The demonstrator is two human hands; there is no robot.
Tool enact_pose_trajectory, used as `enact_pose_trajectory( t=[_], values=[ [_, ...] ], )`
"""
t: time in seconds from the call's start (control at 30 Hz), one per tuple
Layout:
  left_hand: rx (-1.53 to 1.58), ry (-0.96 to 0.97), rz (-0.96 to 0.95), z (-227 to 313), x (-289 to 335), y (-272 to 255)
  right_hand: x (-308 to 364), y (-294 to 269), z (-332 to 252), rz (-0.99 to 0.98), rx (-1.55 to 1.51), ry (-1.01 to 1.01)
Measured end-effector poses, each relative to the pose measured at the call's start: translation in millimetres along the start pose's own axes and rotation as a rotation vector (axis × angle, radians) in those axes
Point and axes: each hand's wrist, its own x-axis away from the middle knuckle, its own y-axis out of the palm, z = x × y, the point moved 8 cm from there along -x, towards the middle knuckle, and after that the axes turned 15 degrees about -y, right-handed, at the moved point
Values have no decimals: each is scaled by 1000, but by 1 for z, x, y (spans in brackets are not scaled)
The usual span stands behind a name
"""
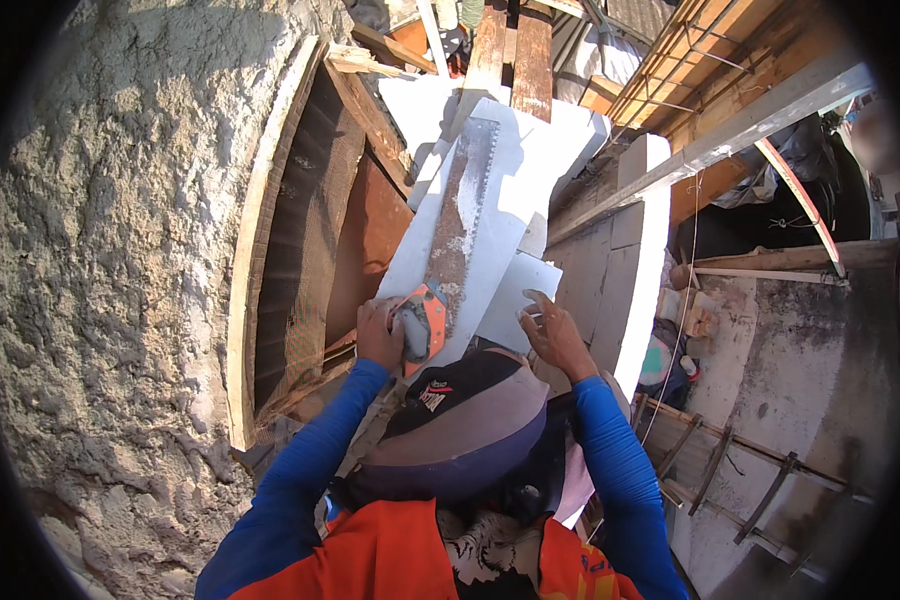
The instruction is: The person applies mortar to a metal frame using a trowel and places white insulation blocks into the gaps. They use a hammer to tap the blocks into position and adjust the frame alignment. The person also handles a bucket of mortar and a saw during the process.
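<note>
A hand saw (462,215) with a rusty, paint-flecked blade and an orange and grey handle lies along a long white block (510,160). Its toothed edge faces right, and the tip points away from me. My left hand (380,335) is wrapped round the saw's handle at the near end of the block. On the other side, my right hand (555,338) holds nothing, its fingers bent and apart. It hovers over or rests by the right edge of a smaller white slab (515,300); whether it touches the slab I cannot tell.
A rough plastered wall (120,250) rises on the left, beside a wooden frame with mesh (305,230). Wooden planks (532,65) extend beyond the blocks. On the right are a block wall (610,260), a long metal beam (730,140), a hanging string (686,300) and a lower-level ladder (730,440).
</note>
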Motion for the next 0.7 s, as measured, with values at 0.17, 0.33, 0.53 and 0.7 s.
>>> enact_pose_trajectory(
  t=[0.17,0.33,0.53,0.7],
  values=[
    [-29,40,10,2,-14,-4,-1,-9,0,31,26,26],
    [4,59,-4,8,-25,-9,1,-9,10,4,104,36],
    [-45,-44,198,-40,-13,-11,-6,-15,41,45,63,100],
    [504,-544,86,-123,32,16,-21,-12,56,190,-73,174]
  ],
)
